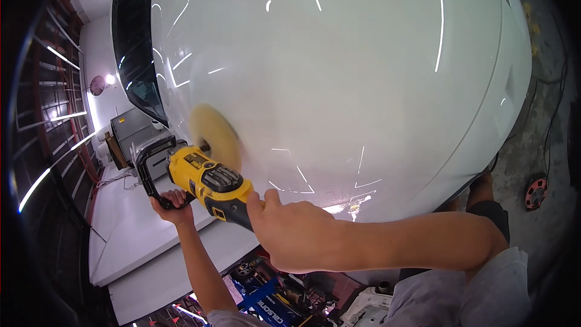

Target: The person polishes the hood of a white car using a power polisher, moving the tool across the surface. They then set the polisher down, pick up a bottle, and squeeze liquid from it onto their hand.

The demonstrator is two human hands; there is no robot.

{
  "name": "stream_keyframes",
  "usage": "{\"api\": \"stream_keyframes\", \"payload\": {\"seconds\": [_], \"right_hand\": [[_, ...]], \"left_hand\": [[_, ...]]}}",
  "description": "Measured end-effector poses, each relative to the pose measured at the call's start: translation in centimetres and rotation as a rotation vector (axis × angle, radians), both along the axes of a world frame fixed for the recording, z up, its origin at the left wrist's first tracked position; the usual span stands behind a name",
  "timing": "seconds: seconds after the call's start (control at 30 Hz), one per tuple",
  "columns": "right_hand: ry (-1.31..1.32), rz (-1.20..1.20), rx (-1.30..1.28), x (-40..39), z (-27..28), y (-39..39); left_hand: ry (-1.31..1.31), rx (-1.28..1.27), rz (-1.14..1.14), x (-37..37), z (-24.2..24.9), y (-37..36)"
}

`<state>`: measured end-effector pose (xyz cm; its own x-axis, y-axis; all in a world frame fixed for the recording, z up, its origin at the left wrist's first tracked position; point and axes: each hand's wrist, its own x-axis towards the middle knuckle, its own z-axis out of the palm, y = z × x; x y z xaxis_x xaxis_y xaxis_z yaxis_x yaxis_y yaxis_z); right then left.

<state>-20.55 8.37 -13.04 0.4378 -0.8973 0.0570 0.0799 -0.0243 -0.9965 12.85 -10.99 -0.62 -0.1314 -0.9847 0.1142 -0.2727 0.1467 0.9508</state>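
Note:
A yellow and black polisher (209, 178) lies across the near left edge of a white car hood (363, 85). Its round yellowish pad (215, 136) is blurred and rests against the glossy panel. My left hand (171, 200) is closed around the black loop handle (145, 166) at the front of the tool. Farther back, my right hand (293, 227) grips the rear body, with the thumb along its top. The fingers' undersides are hidden.
A dark windshield (136, 42) borders the hood at the left. Beyond it stands a grey cabinet (136, 136). An orange-red reel (535, 194) sits on the concrete floor (514, 163), with cables nearby. Below the arms are a blue Calsonic car picture (269, 306) and white panels (145, 236).

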Motion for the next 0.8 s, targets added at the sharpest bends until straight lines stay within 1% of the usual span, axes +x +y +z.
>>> {"api": "stream_keyframes", "payload": {"seconds": [0.03,0.13,0.2,0.27,0.3,0.33,0.4,0.47,0.53,0.57,0.67,0.8], "right_hand": [[-0.011,0.01,-0.018,0.2,0.0,-0.4],[-0.007,0.002,-0.028,1.0,0.0,-1.3],[-0.008,0.031,-0.025,1.2,0.2,-2.5],[-0.014,0.061,-0.019,1.7,0.4,-3.5],[0.013,0.035,-0.026,2.0,0.5,-4.0],[0.042,0.003,-0.032,2.1,0.4,-4.4],[0.046,0.004,-0.029,1.8,0.2,-5.2],[0.041,0.023,-0.021,1.7,-0.2,-4.1],[0.011,-0.093,-0.082,1.1,-0.9,-3.2],[0.007,-0.088,-0.082,0.7,-1.1,-2.9],[-0.042,-0.062,-0.035,-1.5,-1.6,-0.7],[-0.078,-0.146,-0.058,-2.6,-2.4,1.5]], "left_hand": [[-0.004,-0.01,0.055,-0.1,0.1,0.0],[0.013,-0.035,0.121,0.5,0.2,-0.2],[0.006,-0.032,0.109,0.7,0.3,-0.9],[0.02,-0.072,0.213,0.6,0.5,-1.9],[0.012,-0.082,0.215,0.8,0.5,-2.5],[0.007,-0.077,0.208,0.8,0.7,-3.0],[-0.018,-0.078,0.094,0.4,0.5,-4.3],[0.012,-0.062,0.115,-0.2,0.5,-3.8],[-0.045,-0.081,0.025,-1.0,0.6,-4.0],[-0.04,-0.075,-0.041,-1.5,0.8,-4.3],[-0.058,-0.09,-0.08,-4.4,0.2,-3.4],[-0.098,-0.117,-0.126,-6.8,-0.1,-2.9]]}}
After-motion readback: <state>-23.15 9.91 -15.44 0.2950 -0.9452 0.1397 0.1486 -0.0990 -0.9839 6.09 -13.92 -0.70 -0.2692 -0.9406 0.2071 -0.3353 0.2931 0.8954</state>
